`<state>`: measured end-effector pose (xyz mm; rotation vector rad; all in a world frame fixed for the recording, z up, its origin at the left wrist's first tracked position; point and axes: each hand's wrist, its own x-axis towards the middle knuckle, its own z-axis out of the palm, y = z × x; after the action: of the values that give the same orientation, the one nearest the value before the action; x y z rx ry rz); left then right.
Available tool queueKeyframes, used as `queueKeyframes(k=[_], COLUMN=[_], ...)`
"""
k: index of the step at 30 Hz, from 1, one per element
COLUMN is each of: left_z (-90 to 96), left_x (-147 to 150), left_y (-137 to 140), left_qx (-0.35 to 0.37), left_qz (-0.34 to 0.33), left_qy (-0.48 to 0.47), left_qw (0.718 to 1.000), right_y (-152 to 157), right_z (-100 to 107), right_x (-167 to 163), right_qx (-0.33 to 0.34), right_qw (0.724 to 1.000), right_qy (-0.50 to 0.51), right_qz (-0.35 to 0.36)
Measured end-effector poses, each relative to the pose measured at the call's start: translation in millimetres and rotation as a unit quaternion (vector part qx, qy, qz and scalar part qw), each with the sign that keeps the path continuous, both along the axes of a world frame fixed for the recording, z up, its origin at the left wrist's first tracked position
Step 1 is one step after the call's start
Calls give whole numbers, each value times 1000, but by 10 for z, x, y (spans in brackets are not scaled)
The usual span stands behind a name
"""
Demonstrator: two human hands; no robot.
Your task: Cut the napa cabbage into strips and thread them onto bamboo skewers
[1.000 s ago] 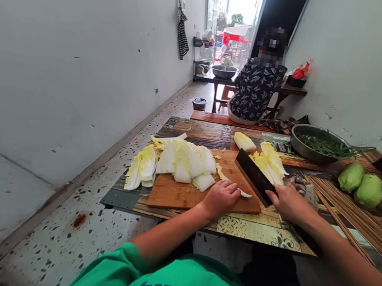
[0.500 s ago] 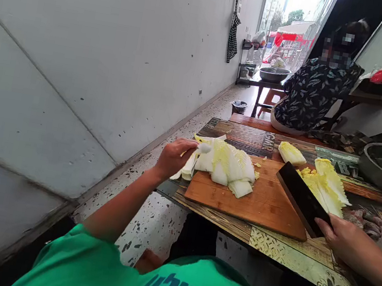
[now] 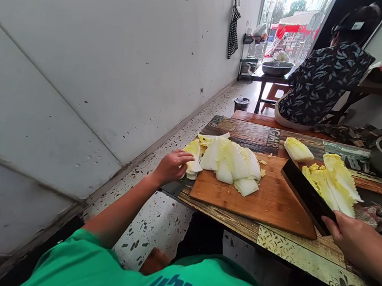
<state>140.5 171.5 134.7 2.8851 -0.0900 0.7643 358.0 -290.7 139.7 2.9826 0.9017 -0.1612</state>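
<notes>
The right hand [image 3: 347,233] grips the knife [image 3: 305,196], its blade slanting over the board's right side. The left hand [image 3: 172,167] is loosely bent, seemingly around nothing, right at the leaves [image 3: 194,153] beside the board [image 3: 269,201]; contact is unclear. Sliced cabbage [image 3: 227,159] lies on the board's left. Beyond the knife, a cabbage chunk [image 3: 298,150] rests on the counter [image 3: 287,244].

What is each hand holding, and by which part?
The right hand grips the cleaver at its handle end. Whether the left hand, beside the cabbage leaves, holds anything cannot be told.
</notes>
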Motion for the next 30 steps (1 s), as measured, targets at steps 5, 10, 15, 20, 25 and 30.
queueKeyframes(k=[5, 10, 15, 20, 25, 30], left_z=[153, 184, 326, 434, 497, 641], left_x=[516, 920, 1033, 1082, 1070, 1059], left_y=[-640, -1064, -1169, -1148, -1138, -1348], left_qx=[103, 156, 198, 236, 257, 278], left_qz=[-92, -84, -90, -105, -114, -130], left_qy=[54, 135, 190, 173, 82, 0], left_qw=[989, 975, 957, 950, 956, 952], right_y=[56, 109, 98, 90, 130, 135], right_z=[81, 220, 274, 306, 406, 414], right_x=[-33, -136, -193, -232, -317, -328], right_qx=[-30, -27, 1, 20, 10, 11], right_qw=[999, 998, 997, 997, 996, 995], right_qy=[26, 54, 63, 70, 77, 83], right_qz=[4, -30, -36, -36, -48, -58])
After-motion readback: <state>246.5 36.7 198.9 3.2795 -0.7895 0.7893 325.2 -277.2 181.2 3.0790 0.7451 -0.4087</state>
